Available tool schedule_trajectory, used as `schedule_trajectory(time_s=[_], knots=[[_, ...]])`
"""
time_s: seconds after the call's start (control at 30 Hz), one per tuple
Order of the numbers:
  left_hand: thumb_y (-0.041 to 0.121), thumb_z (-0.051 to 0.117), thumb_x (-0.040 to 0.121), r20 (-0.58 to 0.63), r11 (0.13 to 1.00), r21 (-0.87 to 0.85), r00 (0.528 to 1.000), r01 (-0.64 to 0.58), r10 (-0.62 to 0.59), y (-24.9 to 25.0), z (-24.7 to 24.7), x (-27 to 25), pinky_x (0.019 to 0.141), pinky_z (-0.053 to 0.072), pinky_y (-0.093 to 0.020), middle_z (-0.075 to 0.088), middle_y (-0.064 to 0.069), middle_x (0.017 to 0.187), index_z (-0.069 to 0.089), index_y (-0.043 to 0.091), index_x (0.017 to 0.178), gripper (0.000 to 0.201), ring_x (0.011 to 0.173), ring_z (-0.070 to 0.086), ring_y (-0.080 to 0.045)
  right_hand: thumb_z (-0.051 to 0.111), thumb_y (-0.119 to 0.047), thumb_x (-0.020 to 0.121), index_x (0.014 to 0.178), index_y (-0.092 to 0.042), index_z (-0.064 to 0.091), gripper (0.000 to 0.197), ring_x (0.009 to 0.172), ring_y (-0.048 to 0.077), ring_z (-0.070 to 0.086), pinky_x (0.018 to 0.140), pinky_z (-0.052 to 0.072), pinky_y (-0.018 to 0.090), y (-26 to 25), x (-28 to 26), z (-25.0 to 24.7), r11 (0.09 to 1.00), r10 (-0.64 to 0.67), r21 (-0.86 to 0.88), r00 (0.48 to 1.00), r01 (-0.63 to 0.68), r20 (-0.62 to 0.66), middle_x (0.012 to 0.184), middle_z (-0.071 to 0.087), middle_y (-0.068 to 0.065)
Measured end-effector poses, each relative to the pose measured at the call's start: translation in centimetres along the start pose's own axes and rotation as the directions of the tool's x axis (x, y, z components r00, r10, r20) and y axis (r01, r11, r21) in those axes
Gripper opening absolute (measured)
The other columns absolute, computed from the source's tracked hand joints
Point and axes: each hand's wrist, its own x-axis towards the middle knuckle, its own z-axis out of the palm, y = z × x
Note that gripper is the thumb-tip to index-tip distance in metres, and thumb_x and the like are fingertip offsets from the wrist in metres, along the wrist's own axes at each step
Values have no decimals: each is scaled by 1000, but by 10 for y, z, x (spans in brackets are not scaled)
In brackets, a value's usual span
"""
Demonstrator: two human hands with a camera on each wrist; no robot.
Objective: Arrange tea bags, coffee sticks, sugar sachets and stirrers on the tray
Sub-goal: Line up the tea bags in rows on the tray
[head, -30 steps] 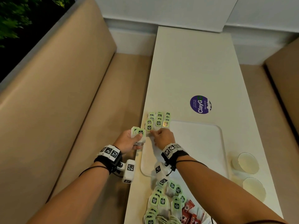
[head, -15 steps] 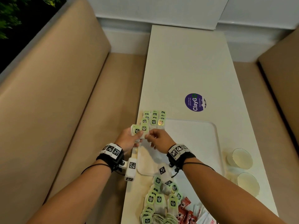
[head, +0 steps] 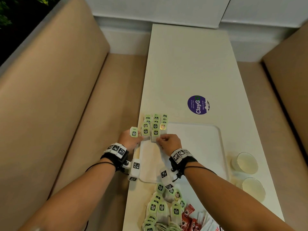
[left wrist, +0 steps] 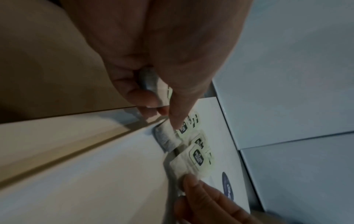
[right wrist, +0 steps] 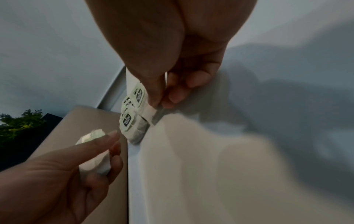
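A white tray lies on the long pale table. Rows of green-tagged tea bags sit at its far left corner. My right hand pinches the near end of one tea bag lying in the middle row, also seen as a tea bag under the thumb. My left hand grips a spare tea bag at the tray's left edge, the same tea bag in the right wrist view, with its thumb touching the left row.
A loose pile of tea bags, red sachets and white sachets lies at the near end of the table. Two paper cups stand right of the tray. A purple sticker is beyond it. Beige benches flank the table.
My right hand took a tea bag from the left hand's bunch and laid it at the near end of the middle row. The left hand stayed at the tray's left edge.
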Motion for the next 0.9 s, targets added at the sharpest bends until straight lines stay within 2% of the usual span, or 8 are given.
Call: schedule_trajectory(time_s=[0.07,0.13,0.23,0.33,0.5,0.7,0.8,0.9], knots=[[16,80,82,0,997,65,999,-40,40,4,2,0,58,48,-21,66,5,75,63,23,79,18,64,60,-10,73,-26,88,80,-24,80,11,59,1,62,56,45,12,-1,0,2,1000,11,4,1000,-11,-22,66,71,-11],[17,81,82,-8,994,97,999,-48,49,5,4,3,69,54,-27,68,4,78,64,23,78,18,72,64,-14,71,-28,88,71,-23,77,18,53,4,61,60,49,19,0,1,5,1000,19,8,999,-19,-38,57,69,-8],[13,79,82,-35,992,121,998,-46,51,4,5,9,81,57,-37,72,-4,87,66,23,78,16,87,70,-25,70,-30,89,77,-22,76,16,52,5,63,62,53,23,-2,3,7,1000,24,18,999,-23,-47,58,70,-6],[14,80,80,-60,992,117,996,-51,58,6,8,12,80,59,-39,75,-6,87,68,22,76,16,86,72,-25,68,-36,88,76,-22,73,19,59,9,68,69,58,29,-3,6,11,999,23,-27,998,-24,-60,60,71,-7],[13,79,81,-77,989,135,994,-65,76,6,12,20,71,55,-34,73,-6,78,69,16,76,12,68,64,-19,65,-46,87,86,-26,73,21,78,13,71,76,58,32,-7,5,15,995,19,-93,998,-25,-68,74,74,-5],[12,78,82,-82,991,123,995,-48,58,6,12,28,71,58,-39,74,-14,81,69,15,75,12,67,65,-24,65,-44,88,74,-27,66,23,77,15,69,74,57,32,-13,5,14,989,31,-143,995,-44,-91,73,73,-6],[13,79,82,-75,992,119,996,-45,54,4,12,32,73,59,-40,75,-12,82,71,14,76,10,74,70,-28,65,-45,89,72,-26,65,26,75,16,69,73,58,33,-12,7,14,990,36,-132,995,-49,-95,71,73,-5],[14,79,81,-75,992,121,996,-45,54,3,12,33,63,57,-30,74,-8,79,71,13,79,8,69,67,-22,67,-47,85,71,-22,65,29,70,15,67,70,58,34,-12,7,14,992,32,-116,995,-43,-93,68,70,-6]])
